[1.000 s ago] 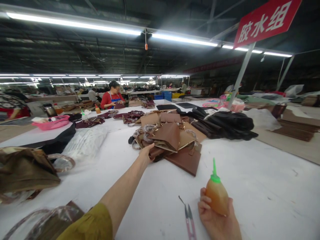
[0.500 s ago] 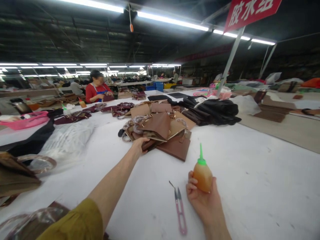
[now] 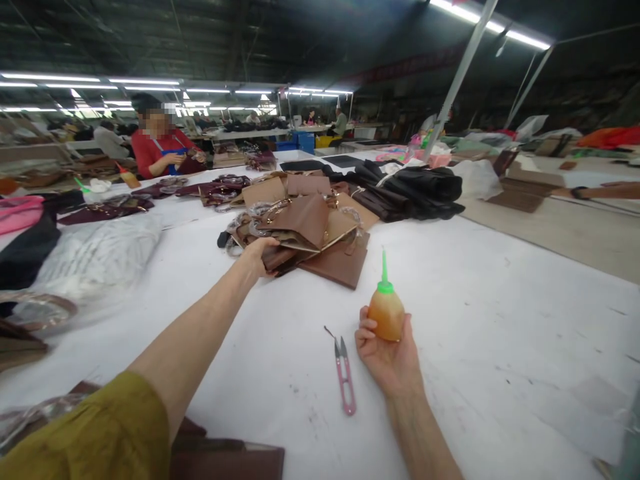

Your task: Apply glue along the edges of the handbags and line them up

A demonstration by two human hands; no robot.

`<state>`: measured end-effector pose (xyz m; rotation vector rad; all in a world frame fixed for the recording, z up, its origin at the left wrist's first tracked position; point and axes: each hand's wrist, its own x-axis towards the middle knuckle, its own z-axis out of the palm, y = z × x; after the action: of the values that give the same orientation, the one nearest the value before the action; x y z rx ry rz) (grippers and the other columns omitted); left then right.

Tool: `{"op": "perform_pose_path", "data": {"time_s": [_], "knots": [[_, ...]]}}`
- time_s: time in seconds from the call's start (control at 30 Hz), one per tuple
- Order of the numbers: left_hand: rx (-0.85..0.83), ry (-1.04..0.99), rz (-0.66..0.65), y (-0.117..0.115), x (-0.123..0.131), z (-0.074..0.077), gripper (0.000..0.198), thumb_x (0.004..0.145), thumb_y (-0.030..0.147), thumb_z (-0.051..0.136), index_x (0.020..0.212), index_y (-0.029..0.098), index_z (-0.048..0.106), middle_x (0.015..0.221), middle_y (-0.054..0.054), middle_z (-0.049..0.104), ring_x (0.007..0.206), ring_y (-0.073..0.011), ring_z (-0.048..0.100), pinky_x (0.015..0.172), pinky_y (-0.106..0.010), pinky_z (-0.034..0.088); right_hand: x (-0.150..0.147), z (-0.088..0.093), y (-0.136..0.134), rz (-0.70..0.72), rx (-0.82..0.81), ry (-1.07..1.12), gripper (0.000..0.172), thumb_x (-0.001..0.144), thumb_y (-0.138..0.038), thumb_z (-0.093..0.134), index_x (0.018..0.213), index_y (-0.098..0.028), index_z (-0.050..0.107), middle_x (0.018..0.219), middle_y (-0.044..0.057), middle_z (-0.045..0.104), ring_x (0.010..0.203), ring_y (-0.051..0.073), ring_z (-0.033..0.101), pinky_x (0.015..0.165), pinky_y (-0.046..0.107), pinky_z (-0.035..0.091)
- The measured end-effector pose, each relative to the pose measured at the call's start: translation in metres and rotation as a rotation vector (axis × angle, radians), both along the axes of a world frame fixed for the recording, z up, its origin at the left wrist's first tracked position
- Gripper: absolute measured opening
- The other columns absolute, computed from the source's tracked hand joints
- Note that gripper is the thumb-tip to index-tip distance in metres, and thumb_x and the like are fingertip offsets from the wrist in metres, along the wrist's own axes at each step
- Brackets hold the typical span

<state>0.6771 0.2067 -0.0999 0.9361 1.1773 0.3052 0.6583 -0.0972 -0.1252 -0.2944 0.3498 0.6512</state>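
Observation:
My left hand (image 3: 259,257) reaches to the near left side of a heap of brown handbags (image 3: 303,217), its fingers closed on the edge of one bag; the fingertips are partly hidden under it. Several of these bags have handles wrapped in clear plastic. My right hand (image 3: 390,353) holds a squeeze bottle (image 3: 387,313) upright, amber liquid inside, with a green cap and a long green nozzle. Left of that hand, a pair of pink-handled thread snips (image 3: 345,383) lies flat on the white table (image 3: 280,347), apart from my fingers.
Black material (image 3: 410,190) is piled behind the bags. To the left lie a clear plastic bag of white pieces (image 3: 103,257) and dark red bags (image 3: 215,190). A co-worker in red (image 3: 153,150) handles a piece across the table. More brown pieces (image 3: 227,463) lie at the near edge.
The view has tilted down and shifted right, so everything sits higher and further left in it. My left hand stays on the handbag, and my right hand still holds the bottle.

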Motion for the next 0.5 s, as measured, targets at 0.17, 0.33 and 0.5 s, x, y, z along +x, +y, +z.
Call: {"op": "perform_pose_path", "data": {"time_s": [0.17, 0.33, 0.5], "knots": [[0.173, -0.032, 0.217, -0.003, 0.013, -0.002, 0.040, 0.056, 0.019, 0.074, 0.091, 0.019, 0.054, 0.098, -0.006, 0.062, 0.080, -0.0245, 0.061, 0.062, -0.040, 0.054, 0.000, -0.001, -0.001, 0.010, -0.019, -0.013, 0.045, 0.091, -0.051, 0.039, 0.113, -0.015, 0.054, 0.093, 0.010, 0.055, 0.060, 0.011, 0.050, 0.049, 0.022, 0.046], [0.166, -0.040, 0.272, -0.001, 0.013, -0.003, 0.045, 0.053, 0.025, 0.078, 0.091, 0.018, 0.055, 0.100, -0.009, 0.061, 0.087, -0.0308, 0.060, 0.065, -0.050, 0.053, 0.001, -0.002, -0.001, 0.015, -0.034, -0.016, 0.045, 0.090, -0.051, 0.040, 0.111, -0.014, 0.055, 0.092, 0.010, 0.057, 0.059, 0.010, 0.051, 0.050, 0.021, 0.046], [0.141, -0.138, 0.302, 0.004, 0.016, -0.007, 0.040, 0.052, 0.005, 0.071, 0.087, 0.014, 0.056, 0.085, -0.006, 0.064, 0.077, -0.0239, 0.063, 0.064, -0.040, 0.055, 0.001, -0.002, 0.001, 0.009, -0.058, -0.023, 0.045, 0.089, -0.051, 0.042, 0.110, -0.014, 0.055, 0.091, 0.010, 0.057, 0.058, 0.010, 0.051, 0.049, 0.021, 0.046]]}}
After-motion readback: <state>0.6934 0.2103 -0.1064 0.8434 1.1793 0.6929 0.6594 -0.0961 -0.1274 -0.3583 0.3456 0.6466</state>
